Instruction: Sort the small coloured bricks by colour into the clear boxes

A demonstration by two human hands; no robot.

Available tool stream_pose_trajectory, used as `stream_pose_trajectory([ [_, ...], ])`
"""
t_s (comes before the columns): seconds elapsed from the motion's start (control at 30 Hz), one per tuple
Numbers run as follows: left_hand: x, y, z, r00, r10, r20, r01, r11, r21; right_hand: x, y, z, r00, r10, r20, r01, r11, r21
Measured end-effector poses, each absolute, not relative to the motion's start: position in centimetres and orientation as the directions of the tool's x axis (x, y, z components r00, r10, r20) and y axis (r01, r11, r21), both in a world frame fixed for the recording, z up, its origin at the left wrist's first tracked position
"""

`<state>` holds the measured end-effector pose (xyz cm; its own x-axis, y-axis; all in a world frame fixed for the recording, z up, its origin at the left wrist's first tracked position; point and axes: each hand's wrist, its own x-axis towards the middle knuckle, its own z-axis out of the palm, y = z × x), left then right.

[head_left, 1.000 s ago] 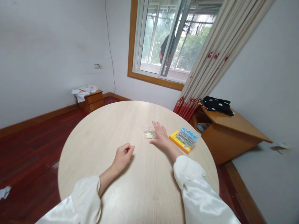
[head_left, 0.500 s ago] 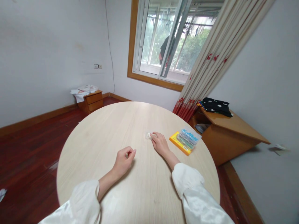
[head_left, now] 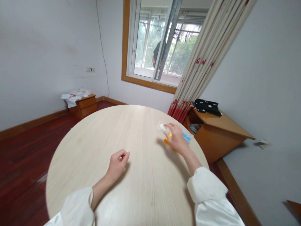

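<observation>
My right hand (head_left: 176, 137) is raised over the right part of the round table, its thumb and fingers closed on a small clear packet (head_left: 161, 126). Beneath and behind that hand lie a yellow-orange box (head_left: 170, 146) and a clear case with blue print (head_left: 188, 137), both partly hidden by it. My left hand (head_left: 117, 164) rests curled on the pale wooden table (head_left: 141, 188), thumb against the index finger. Whatever it may hold is hidden.
A wooden cabinet (head_left: 221, 135) with folded black cloth (head_left: 207, 106) stands past the table's right edge. At the back left, papers lie on a small drawer unit (head_left: 87, 106). A curtain (head_left: 195, 62) hangs beside the window, and a person (head_left: 157, 53) is outside.
My right hand has lifted the packet off the table and moved right, over the box and case. My left hand keeps its curled pose. The camera view has shifted slightly.
</observation>
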<state>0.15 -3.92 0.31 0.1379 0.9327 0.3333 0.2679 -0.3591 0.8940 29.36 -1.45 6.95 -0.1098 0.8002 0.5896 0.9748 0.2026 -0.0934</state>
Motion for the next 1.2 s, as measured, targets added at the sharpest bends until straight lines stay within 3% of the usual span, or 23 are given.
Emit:
stream_pose_trajectory([
  [0.1, 0.2, -4.0, 0.3, 0.142, 0.927, 0.347, 0.261, -0.373, 0.890, 33.4, -3.1, 9.5, 0.099, 0.716, 0.692, 0.995, -0.056, -0.084],
  [0.2, 0.3, -4.0, 0.2, 0.153, 0.924, 0.352, 0.266, -0.381, 0.885, 36.4, -4.4, 9.5, 0.145, 0.706, 0.693, 0.985, -0.167, -0.036],
  [0.43, 0.2, -4.0, 0.1, 0.139, 0.926, 0.350, 0.270, -0.376, 0.887, 38.3, -5.2, 6.0, 0.165, 0.840, 0.517, 0.984, -0.178, -0.025],
  [0.6, 0.0, -3.6, -0.4, 0.135, 0.926, 0.353, 0.301, -0.378, 0.876, 36.7, -5.3, 7.0, 0.135, 0.821, 0.555, 0.986, -0.169, 0.010],
  [0.7, -0.7, -2.8, 0.0, 0.168, 0.915, 0.368, 0.367, -0.404, 0.838, 35.0, -5.9, 8.5, 0.068, 0.873, 0.483, 0.993, -0.105, 0.051],
  [0.87, -3.7, -1.2, 3.2, 0.339, 0.860, 0.381, 0.549, -0.510, 0.662, 31.1, -7.3, 12.2, -0.098, 0.937, 0.337, 0.994, 0.073, 0.084],
  [1.0, -5.9, 0.0, 5.6, 0.571, 0.753, 0.327, 0.627, -0.657, 0.418, 26.8, -7.2, 13.9, -0.183, 0.773, 0.607, 0.975, 0.220, 0.014],
  [1.07, -6.4, 0.6, 5.6, 0.675, 0.699, 0.235, 0.636, -0.713, 0.296, 24.4, -6.5, 12.7, -0.169, 0.736, 0.656, 0.970, 0.240, -0.020],
  [1.13, -6.4, 1.0, 4.8, 0.716, 0.684, 0.142, 0.648, -0.726, 0.231, 22.4, -5.6, 9.9, -0.216, 0.804, 0.554, 0.961, 0.277, -0.027],
  [1.2, -6.1, 1.2, 3.4, 0.721, 0.690, 0.072, 0.665, -0.717, 0.210, 20.7, -4.8, 6.3, -0.259, 0.896, 0.359, 0.957, 0.290, -0.032],
])
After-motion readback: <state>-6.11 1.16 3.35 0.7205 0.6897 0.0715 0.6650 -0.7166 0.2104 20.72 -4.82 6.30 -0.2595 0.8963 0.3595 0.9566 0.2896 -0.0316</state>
